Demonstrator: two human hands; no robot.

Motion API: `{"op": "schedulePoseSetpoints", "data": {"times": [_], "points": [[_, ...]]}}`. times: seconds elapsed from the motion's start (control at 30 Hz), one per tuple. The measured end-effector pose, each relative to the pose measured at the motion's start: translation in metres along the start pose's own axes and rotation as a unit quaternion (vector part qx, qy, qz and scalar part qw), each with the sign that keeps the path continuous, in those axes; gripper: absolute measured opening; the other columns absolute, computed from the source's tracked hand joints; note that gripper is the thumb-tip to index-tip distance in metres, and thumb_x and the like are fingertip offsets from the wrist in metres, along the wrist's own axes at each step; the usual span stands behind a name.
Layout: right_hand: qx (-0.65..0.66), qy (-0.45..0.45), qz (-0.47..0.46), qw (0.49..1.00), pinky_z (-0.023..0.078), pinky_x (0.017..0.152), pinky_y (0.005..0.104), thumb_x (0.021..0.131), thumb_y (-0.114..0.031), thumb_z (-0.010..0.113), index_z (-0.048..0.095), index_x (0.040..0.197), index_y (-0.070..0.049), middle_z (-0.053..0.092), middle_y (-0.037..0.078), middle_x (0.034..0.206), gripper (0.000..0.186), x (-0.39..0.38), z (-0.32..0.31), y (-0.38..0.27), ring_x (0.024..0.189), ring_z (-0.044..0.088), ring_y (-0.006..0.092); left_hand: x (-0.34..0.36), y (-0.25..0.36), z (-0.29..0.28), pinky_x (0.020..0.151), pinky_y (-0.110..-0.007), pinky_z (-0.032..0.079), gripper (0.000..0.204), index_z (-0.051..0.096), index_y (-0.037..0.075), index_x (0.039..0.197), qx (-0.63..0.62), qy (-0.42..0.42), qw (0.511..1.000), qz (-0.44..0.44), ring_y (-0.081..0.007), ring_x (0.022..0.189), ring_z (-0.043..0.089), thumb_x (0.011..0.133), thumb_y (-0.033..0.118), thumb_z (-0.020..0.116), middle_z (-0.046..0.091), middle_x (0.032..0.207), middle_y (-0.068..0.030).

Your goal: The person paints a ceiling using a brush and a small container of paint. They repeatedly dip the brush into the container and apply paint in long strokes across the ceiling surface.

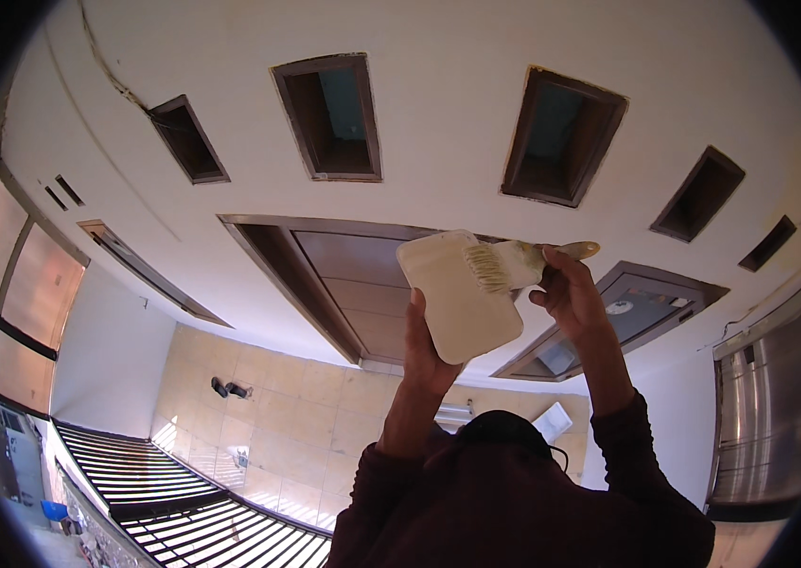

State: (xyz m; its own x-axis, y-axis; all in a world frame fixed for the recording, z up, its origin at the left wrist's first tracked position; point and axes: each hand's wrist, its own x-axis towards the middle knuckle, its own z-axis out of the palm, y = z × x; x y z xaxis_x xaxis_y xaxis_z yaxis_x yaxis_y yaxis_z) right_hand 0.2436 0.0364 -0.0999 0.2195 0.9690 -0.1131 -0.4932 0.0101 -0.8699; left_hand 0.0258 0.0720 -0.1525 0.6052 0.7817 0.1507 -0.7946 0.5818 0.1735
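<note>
My left hand (429,352) is wrapped round the side of a pale rectangular tub (465,317) with rounded corners, held up in front of the wall. Cream-coloured paint appears to fill it, though its depth is hard to judge. In my right hand (572,295) a wide paintbrush (519,263) is gripped near the base of its handle, whose end points right. The brush's paint-coated bristles lie over the tub's right part, clumped into strands. Whether they touch the paint, I cannot tell.
The white wall (438,123) has several brown-framed recesses, one being this opening (566,137). Below are a brown door (353,275) and a framed window (623,317). A dark railing (183,502) runs along the lower left. Dark footwear (230,388) lies on the tiled floor (296,407).
</note>
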Motion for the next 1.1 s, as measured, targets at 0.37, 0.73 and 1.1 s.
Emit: {"op": "schedulePoseSetpoints", "data": {"times": [0.37, 0.73, 1.1], "points": [[-0.112, 0.046, -0.481, 0.868, 0.065, 0.074, 0.0338, 0.097, -0.015, 0.07, 0.062, 0.122, 0.002, 0.068, 0.013, 0.113, 0.031, 0.05, 0.062, -0.107, 0.096, 0.07, 0.0185, -0.01, 0.004, -0.046, 0.098, -0.048, 0.056, 0.062, 0.04, 0.009, 0.147, 0.032, 0.082, 0.995, 0.045, -0.0281, 0.121, 0.062, 0.103, 0.052, 0.052, 0.058, 0.133, -0.0111], [-0.306, 0.106, -0.587, 0.742, 0.06, 0.088, 0.0267, 0.095, -0.008, 0.072, 0.068, 0.119, -0.002, 0.069, 0.007, 0.114, 0.025, 0.112, 0.067, -0.165, 0.102, 0.068, 0.0146, -0.019, -0.002, -0.076, 0.099, -0.049, 0.055, 0.065, 0.041, 0.009, 0.148, 0.042, 0.116, 0.991, 0.041, -0.0282, 0.122, 0.06, 0.101, 0.052, 0.055, 0.058, 0.136, -0.0102], [-0.487, 0.258, -0.708, 0.441, 0.058, 0.078, 0.0334, 0.089, 0.002, 0.07, 0.072, 0.109, -0.01, 0.067, 0.009, 0.109, 0.023, 0.099, 0.056, -0.144, 0.098, 0.068, 0.0223, -0.031, -0.002, -0.086, 0.1, -0.049, 0.053, 0.065, 0.04, 0.01, 0.149, 0.076, 0.142, 0.986, 0.048, -0.0273, 0.123, 0.059, 0.103, 0.056, 0.048, 0.057, 0.136, -0.0101]]}}
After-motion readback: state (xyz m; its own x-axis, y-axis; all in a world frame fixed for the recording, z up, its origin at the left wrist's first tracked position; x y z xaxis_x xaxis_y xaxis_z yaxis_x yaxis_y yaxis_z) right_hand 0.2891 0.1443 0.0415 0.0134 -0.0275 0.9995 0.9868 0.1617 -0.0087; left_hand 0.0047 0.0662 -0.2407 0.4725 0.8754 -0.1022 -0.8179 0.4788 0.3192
